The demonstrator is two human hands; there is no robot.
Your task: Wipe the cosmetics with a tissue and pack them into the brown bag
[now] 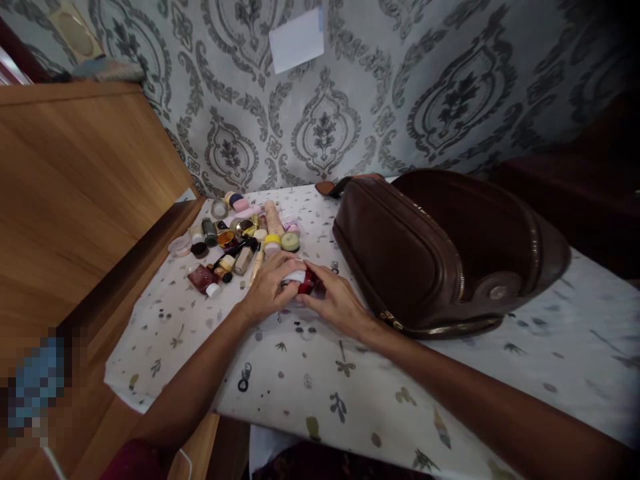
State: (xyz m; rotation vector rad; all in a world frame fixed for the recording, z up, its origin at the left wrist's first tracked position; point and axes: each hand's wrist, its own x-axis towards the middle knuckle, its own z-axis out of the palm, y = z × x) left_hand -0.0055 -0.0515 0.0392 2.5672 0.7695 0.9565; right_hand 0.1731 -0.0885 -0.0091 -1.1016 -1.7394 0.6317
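Container point(307, 283): red, held between both hands low over the table point(280, 380), near the cosmetics point(235, 241).
Left hand point(273, 283): curled onto its white part point(295, 275), lid or wipe unclear.
Right hand point(331, 300): clasping the red side.
Handling: best kept steady, fingers snug, clear of the brown bag point(400, 250).

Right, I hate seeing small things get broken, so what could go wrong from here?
The small red container, held between the left hand and right hand, might slip from the fingers. The left hand is close to the crowded cosmetics, so it could knock some. The clear round case near the left edge of the table might fall if nudged.
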